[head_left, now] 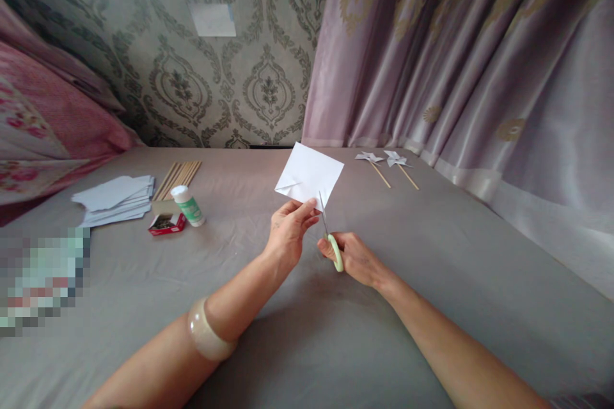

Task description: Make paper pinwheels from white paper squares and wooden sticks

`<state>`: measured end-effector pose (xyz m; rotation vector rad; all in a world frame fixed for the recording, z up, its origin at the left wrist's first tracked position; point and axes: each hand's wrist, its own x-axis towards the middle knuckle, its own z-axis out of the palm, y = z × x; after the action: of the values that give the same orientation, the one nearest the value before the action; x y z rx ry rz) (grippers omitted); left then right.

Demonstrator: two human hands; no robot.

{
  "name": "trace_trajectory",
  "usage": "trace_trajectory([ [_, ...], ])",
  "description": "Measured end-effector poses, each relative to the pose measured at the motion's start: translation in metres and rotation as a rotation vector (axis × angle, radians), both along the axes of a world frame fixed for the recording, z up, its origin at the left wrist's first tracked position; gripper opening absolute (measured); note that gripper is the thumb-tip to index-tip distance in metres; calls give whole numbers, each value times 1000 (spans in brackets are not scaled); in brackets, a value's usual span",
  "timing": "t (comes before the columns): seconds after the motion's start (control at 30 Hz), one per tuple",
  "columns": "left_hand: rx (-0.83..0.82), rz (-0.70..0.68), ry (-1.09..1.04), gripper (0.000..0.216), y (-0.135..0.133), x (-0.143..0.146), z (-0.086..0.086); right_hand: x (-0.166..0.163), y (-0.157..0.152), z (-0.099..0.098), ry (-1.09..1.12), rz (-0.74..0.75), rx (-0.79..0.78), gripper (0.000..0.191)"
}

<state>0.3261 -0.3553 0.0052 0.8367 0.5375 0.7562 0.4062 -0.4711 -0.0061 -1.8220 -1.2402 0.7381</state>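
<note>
A square sheet of white paper is pinched at its lower corner by my left hand, held up over the grey cloth. A slit runs in from the paper's left corner. My right hand grips scissors with pale green handles, and their blades reach the paper's lower right part, just right of my left thumb. Whether the blades are fully closed is too small to make out. On my left forearm sits a pale bangle.
At the left lie stacked white paper sheets, several wooden sticks, a white-and-green glue bottle and a small red box of dark bits. Two paper pinwheels on sticks lie at the back right. Curtains hang along the right.
</note>
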Motion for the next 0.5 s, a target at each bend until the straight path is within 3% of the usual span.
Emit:
trace_trajectory([
  [0.5, -24, 4, -8, 26, -2, -1, 2, -1, 0, -1, 62, -43, -14, 54],
])
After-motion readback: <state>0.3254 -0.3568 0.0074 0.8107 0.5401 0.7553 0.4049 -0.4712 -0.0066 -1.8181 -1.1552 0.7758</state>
